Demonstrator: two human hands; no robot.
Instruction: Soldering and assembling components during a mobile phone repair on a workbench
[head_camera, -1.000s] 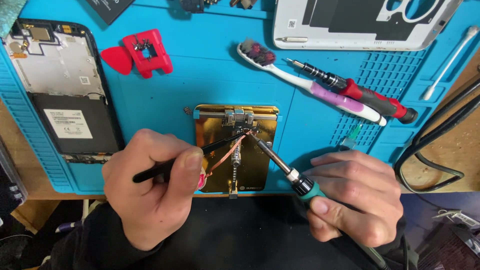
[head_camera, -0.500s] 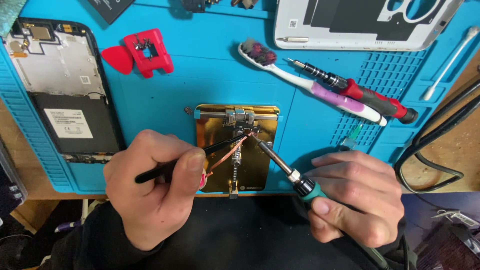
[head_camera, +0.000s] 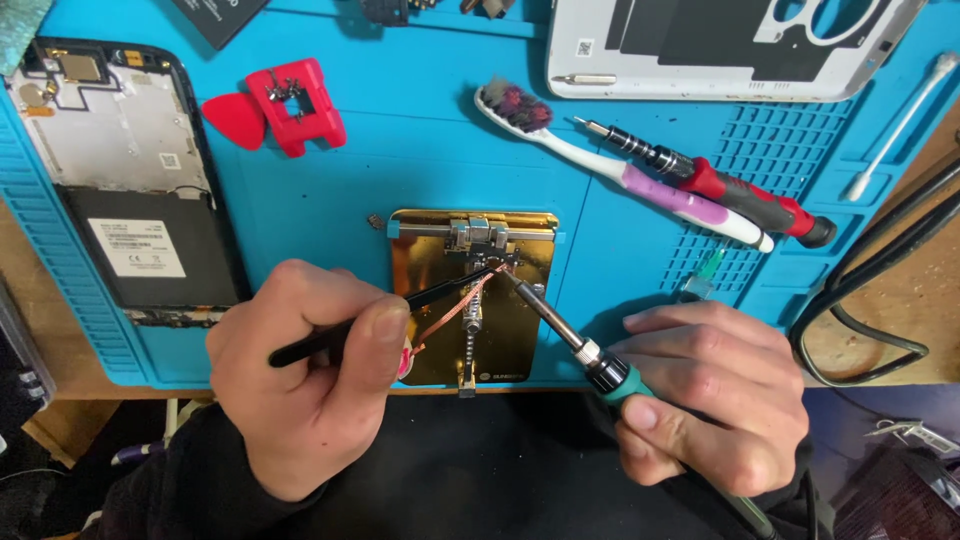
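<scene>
My left hand grips black tweezers whose tips press a copper desoldering braid onto a small part clamped in the gold holder plate. A soldering iron with a teal collar sits in my right hand, its tip touching the same spot at the metal clamp. Both tools meet near the top centre of the plate. The braid trails back toward my left thumb.
A blue work mat covers the bench. An opened phone lies at the left, a red pick and red clip beside it. A toothbrush, a red-handled screwdriver, a white back cover, a cotton swab and black cables lie to the right.
</scene>
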